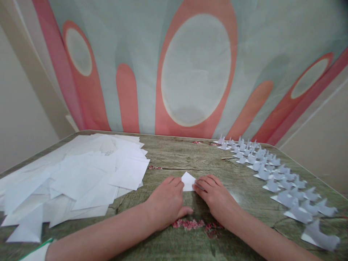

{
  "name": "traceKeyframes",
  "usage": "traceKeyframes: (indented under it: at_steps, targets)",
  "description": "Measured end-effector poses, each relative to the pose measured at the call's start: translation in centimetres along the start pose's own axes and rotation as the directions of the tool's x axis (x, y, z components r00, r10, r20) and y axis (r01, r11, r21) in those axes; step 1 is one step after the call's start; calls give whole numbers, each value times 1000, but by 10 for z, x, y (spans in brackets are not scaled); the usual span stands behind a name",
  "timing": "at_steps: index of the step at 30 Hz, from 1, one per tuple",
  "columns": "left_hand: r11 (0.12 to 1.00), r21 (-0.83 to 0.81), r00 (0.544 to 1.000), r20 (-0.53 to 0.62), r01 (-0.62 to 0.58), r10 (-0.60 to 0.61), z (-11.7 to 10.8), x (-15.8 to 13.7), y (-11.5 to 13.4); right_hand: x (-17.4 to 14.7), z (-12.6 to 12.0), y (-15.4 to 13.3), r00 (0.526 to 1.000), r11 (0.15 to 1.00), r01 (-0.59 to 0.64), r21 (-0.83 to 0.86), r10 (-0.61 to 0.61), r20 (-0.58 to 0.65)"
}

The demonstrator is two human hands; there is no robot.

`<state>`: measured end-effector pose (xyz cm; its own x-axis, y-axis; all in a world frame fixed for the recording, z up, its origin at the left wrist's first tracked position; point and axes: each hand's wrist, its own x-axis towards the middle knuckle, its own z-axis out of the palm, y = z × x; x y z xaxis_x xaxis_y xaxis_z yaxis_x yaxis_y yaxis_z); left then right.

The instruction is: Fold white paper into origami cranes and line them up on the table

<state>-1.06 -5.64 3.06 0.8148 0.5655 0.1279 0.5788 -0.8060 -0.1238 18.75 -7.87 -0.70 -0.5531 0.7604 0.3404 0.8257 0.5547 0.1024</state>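
A small folded white paper [187,182] lies on the table between my hands, its pointed corner facing away from me. My left hand [172,198] holds its left edge down with curled fingers, while the thumb stretches out to the right over the table. At the right edge, my right hand [213,194] has its bent fingertips closed on the paper; its thumb is mostly hidden. Part of the paper's sides is covered by my fingers.
To the left spreads a large loose pile of white paper sheets [81,174]. Several rows of folded paper birds [297,212] stand along the right side. The wood-patterned table [174,152] meets a printed curtain [146,101] at the back.
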Motion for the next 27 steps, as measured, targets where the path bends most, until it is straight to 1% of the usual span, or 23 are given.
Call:
traceKeyframes:
  at_steps: [2, 5, 9, 14, 17, 22, 25, 27]
  targets:
    - [999, 23, 999, 3, 40, -40, -3, -3, 1, 0, -1, 0, 1000, 1000, 1, -1, -1, -7]
    - [994, 75, 995, 54, 79, -83, -5, -8, 3, 0, -1, 0, 1000, 1000, 5, 14, -5, -2]
    - [987, 135, 988, 116, 86, -102, -5, -11, 4, 0, 1, 1, 1000, 1000, 11, 19, -11, 3]
    - [984, 166, 985, 147, 67, -92, -6, -12, 5, 0, -1, 1, 1000, 1000, 10, -14, -10, 2]
    - [986, 156, 981, 174, 59, -86, -7, -11, 5, -1, -5, -1, 998, 996, 5, -85, 0, 58]
    - [988, 140, 972, 218, 62, -92, -10, -12, 6, -6, -8, -6, 987, 957, -28, -288, 72, 144]
    - [987, 140, 972, 212, 76, -105, -13, -12, 7, -8, -7, -9, 979, 941, -43, -336, 107, 174]
    - [988, 135, 971, 217, 76, -104, -16, -12, 7, -6, -6, -10, 977, 938, -63, -341, 128, 172]
